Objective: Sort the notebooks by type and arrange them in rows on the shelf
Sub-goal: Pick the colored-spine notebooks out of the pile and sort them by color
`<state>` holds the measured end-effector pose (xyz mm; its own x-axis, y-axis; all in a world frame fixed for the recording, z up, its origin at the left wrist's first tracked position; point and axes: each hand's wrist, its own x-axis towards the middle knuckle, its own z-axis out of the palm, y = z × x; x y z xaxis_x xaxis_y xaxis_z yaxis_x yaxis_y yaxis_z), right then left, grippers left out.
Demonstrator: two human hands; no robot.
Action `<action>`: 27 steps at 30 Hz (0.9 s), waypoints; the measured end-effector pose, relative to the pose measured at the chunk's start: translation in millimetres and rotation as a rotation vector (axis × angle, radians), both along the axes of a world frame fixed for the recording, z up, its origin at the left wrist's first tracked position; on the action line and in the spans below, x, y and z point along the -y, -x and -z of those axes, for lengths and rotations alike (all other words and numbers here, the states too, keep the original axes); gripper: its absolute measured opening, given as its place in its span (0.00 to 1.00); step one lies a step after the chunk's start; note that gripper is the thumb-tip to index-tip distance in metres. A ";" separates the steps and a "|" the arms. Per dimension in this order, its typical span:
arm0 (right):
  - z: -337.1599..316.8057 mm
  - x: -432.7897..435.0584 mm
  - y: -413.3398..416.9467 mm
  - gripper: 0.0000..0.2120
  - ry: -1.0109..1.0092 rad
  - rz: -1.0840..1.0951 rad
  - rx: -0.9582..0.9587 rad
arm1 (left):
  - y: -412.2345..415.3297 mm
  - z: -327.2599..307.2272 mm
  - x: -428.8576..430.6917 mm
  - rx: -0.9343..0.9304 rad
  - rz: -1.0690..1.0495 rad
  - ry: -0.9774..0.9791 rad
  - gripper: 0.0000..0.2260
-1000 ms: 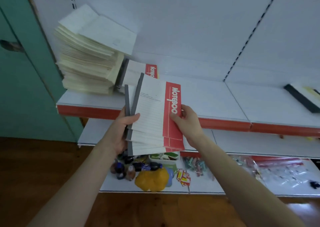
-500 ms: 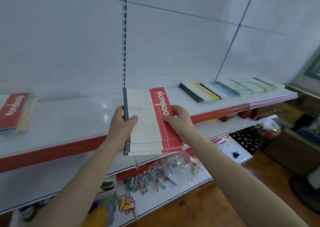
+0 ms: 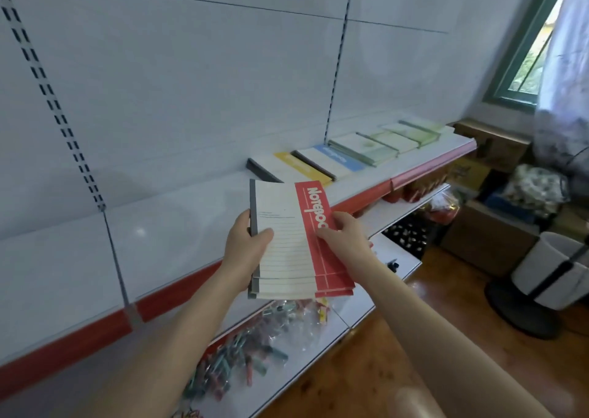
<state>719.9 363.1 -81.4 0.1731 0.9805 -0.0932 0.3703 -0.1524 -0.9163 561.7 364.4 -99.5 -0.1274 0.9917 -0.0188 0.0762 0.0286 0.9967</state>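
I see a small stack of red and white paper notebooks [image 3: 296, 242] held up in the air, in front of the long white shelf with a red front edge [image 3: 178, 229]. The stack is not on the shelf yet. Its long side points away from me, toward the back wall, and leans a bit left.

My left hand [image 3: 243, 250] has a closed grip on the grey spine side, thumb on top. My right hand [image 3: 345, 237] has a closed grip on the red side, fingers lying over the cover. Both hands hold the same stack, one on each side.

Past the stack, to the right on the same shelf, lies a row of flat notebooks with yellow, blue and green covers [image 3: 347, 157]. The bare shelf next to that row is just above and behind the stack. I think the stack should go forward and down there, and my right hand is nearer to that row.
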 end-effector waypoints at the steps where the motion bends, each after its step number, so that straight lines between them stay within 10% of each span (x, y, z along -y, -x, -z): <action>1: 0.7 -13.6 4.0 0.13 -0.003 -0.005 0.003 | 2.3 2.7 -11.0 -0.007 -0.020 -0.004 0.15; 27: 53.5 -263.3 109.4 0.12 0.043 -0.479 0.228 | 81.2 79.2 -195.0 -0.410 -0.626 0.109 0.13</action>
<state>610.5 626.5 -134.9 -0.2723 0.9509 -0.1472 0.5967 0.0469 -0.8011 480.5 559.4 -178.8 -0.6838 0.7274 0.0579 0.3778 0.2851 0.8809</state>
